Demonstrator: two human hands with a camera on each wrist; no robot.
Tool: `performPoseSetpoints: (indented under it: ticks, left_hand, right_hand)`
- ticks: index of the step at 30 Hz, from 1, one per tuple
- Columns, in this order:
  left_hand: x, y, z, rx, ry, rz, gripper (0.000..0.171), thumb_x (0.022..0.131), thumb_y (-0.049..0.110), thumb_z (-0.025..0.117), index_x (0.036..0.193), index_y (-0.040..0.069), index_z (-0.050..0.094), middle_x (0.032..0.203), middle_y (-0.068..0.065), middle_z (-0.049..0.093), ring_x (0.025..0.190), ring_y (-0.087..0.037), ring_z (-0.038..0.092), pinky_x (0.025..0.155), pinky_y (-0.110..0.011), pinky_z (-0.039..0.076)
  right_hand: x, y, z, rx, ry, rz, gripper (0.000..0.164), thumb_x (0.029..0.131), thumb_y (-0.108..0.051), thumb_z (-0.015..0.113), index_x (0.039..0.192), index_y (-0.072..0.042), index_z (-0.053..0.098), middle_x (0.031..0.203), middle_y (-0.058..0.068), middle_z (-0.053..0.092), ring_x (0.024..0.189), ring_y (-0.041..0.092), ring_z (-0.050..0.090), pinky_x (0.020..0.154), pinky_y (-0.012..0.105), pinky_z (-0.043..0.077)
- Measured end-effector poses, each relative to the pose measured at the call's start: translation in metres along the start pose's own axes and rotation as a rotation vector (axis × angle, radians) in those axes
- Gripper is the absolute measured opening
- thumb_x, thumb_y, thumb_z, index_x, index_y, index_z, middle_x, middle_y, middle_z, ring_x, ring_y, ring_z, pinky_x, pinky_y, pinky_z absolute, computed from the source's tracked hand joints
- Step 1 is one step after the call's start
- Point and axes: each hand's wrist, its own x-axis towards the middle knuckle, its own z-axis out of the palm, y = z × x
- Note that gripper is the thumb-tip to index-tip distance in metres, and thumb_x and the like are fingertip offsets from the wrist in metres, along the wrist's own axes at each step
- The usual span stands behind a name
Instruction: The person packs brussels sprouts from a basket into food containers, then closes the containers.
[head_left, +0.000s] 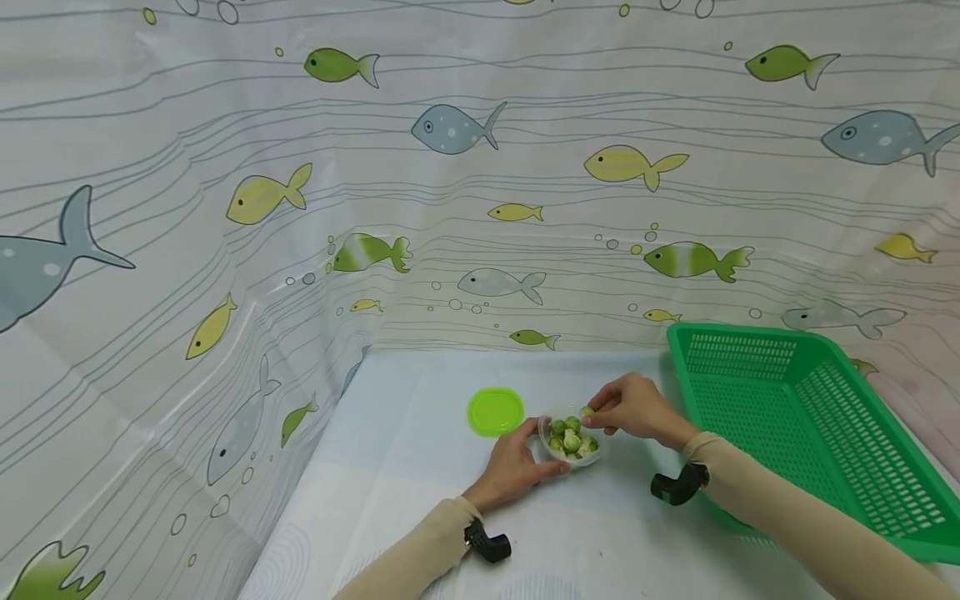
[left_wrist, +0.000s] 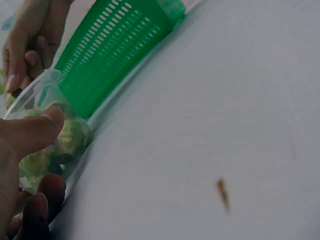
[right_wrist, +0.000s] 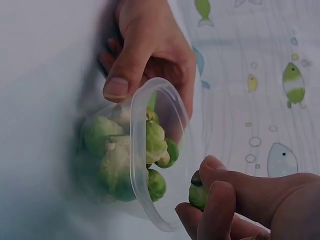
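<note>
A clear plastic container (head_left: pixel 548 454) stands on the white table, holding several Brussels sprouts (head_left: pixel 572 442). My left hand (head_left: pixel 512 468) grips its left side, thumb near the front and fingers behind; the right wrist view shows that thumb (right_wrist: pixel 120 82) against the wall. Just above the container's right rim, my right hand (head_left: pixel 632 406) pinches one Brussels sprout (right_wrist: pixel 198 192) between thumb and fingertips. In the left wrist view the container wall (left_wrist: pixel 82 132) is partly covered by my left thumb, with sprouts showing through it.
A bright green lid (head_left: pixel 495 412) lies on the table behind my left hand. To the right stands a large green plastic basket (head_left: pixel 780 417), partly behind my right forearm. A fish-patterned sheet (head_left: pixel 480 250) hangs behind and on the left. A small brown bit (left_wrist: pixel 223 194) lies on the table.
</note>
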Motion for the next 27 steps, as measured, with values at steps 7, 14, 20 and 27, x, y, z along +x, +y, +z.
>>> performPoseSetpoints:
  ticks: [7, 14, 20, 27]
  left_hand:
    - [0.0, 0.001, 0.0, -0.018, -0.005, -0.017, 0.076, 0.082, 0.039, 0.092, 0.145, 0.011, 0.06, 0.137, -0.01, 0.07, 0.055, 0.003, 0.046, 0.053, -0.018, 0.04]
    - [-0.001, 0.003, -0.001, -0.029, -0.002, -0.025, 0.075, 0.082, 0.037, 0.093, 0.144, 0.011, 0.06, 0.137, -0.011, 0.07, 0.053, 0.002, 0.046, 0.051, -0.018, 0.039]
    - [-0.001, 0.004, -0.002, -0.034, -0.005, -0.026, 0.075, 0.082, 0.038, 0.092, 0.144, 0.011, 0.06, 0.137, -0.011, 0.07, 0.053, 0.002, 0.046, 0.051, -0.018, 0.039]
    - [-0.002, 0.003, -0.001, -0.046, -0.006, -0.022, 0.075, 0.083, 0.038, 0.092, 0.144, 0.01, 0.06, 0.137, -0.012, 0.07, 0.051, 0.002, 0.045, 0.049, -0.018, 0.039]
  right_hand:
    - [0.002, 0.003, 0.012, -0.046, 0.017, -0.046, 0.024, 0.085, -0.018, 0.09, 0.1, -0.002, 0.08, 0.079, 0.002, 0.077, 0.066, 0.021, 0.074, 0.064, 0.035, 0.058]
    - [0.001, 0.001, 0.018, -0.179, 0.059, -0.165, 0.022, 0.081, -0.015, 0.092, 0.096, -0.004, 0.081, 0.081, 0.001, 0.077, 0.065, 0.011, 0.067, 0.06, 0.032, 0.055]
    - [0.0, -0.001, 0.019, -0.272, 0.114, -0.227, 0.021, 0.078, -0.018, 0.095, 0.091, -0.007, 0.082, 0.082, -0.001, 0.076, 0.077, 0.013, 0.068, 0.068, 0.036, 0.055]
    - [0.002, -0.001, 0.021, -0.342, 0.119, -0.199, 0.023, 0.077, -0.022, 0.096, 0.09, -0.008, 0.082, 0.082, -0.001, 0.075, 0.078, 0.014, 0.065, 0.068, 0.036, 0.054]
